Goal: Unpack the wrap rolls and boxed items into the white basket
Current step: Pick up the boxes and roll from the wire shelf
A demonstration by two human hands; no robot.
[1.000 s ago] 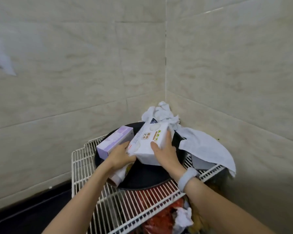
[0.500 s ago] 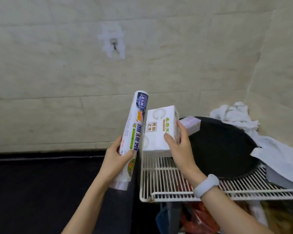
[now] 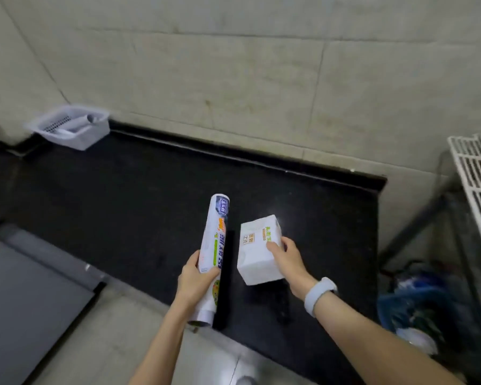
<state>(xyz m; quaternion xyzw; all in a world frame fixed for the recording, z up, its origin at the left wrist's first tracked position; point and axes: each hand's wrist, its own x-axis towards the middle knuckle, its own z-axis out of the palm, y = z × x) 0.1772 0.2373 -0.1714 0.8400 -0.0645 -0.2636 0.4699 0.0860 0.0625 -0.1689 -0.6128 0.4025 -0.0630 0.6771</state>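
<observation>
While our left hand point(image 3: 196, 276) is wrapped around the lower part of a wrap roll point(image 3: 215, 251) and our right hand point(image 3: 285, 255) grips a white box point(image 3: 257, 252) by its side, both items hang above the black counter point(image 3: 122, 190), just beside each other. The white basket point(image 3: 70, 126) sits well apart, at the far left corner against the wall, and it already holds at least one pale roll. We judge the unpacking partly done: these two things are not yet in the basket, and the wire rack point(image 3: 475, 173) at the right may hold more.
</observation>
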